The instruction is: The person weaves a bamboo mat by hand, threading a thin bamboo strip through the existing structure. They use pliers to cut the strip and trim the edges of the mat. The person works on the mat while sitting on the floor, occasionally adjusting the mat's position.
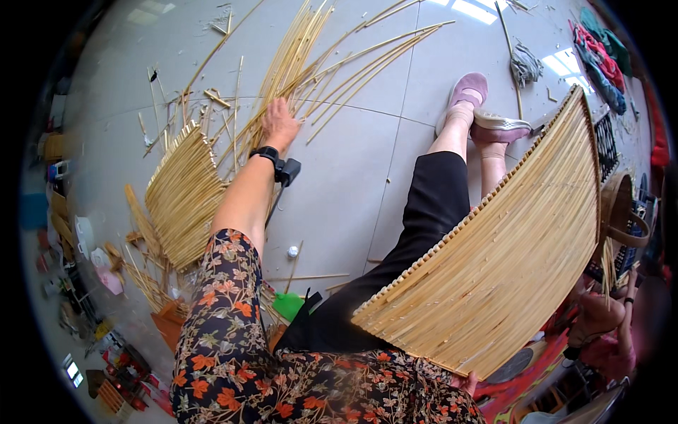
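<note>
My left hand (280, 124) reaches far out over the grey floor and lies on a fan of long loose bamboo strips (296, 60); its fingers are down among them, and their grip is hidden. A black watch sits on that wrist. A large curved woven bamboo panel (508, 247) leans across my lap and legs at the right. Only the fingertips of my right hand (467, 382) show, curled under the panel's lower edge and holding it.
A smaller woven bamboo mat (185, 194) lies on the floor at the left among scraps. My legs in black trousers and pink shoes (472, 90) stretch forward. Another person's hand (599, 316) and a wicker basket (621, 212) are at the right. A mop (524, 65) lies beyond.
</note>
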{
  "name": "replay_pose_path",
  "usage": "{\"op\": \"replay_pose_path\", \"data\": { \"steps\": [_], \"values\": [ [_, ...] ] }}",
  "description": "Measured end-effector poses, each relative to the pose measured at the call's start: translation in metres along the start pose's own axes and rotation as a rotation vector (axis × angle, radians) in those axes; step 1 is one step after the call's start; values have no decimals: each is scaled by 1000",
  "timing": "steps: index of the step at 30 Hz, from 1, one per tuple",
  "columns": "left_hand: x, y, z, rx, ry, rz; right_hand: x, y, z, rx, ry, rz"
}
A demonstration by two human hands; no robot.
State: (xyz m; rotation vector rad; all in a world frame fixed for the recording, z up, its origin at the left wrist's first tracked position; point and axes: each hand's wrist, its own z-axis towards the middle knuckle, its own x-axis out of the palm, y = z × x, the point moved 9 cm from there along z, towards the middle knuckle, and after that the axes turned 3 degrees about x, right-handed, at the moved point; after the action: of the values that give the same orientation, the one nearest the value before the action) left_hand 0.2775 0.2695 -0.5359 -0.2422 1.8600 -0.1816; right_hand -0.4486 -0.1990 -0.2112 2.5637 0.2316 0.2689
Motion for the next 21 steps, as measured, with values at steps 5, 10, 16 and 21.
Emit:
{"op": "replay_pose_path", "data": {
  "steps": [5,10,16,21],
  "values": [
    [13,63,23,-163,93,-38,19,-4,-6,30,8,57],
    [28,85,34,-155,124,-107,7,-7,-9,26,-52,80],
    [34,123,41,-102,-31,-11,6,-6,4,60,-54,91],
    [19,60,5,-138,-84,-46,1,-8,-6,33,-88,106]
  ]
}}
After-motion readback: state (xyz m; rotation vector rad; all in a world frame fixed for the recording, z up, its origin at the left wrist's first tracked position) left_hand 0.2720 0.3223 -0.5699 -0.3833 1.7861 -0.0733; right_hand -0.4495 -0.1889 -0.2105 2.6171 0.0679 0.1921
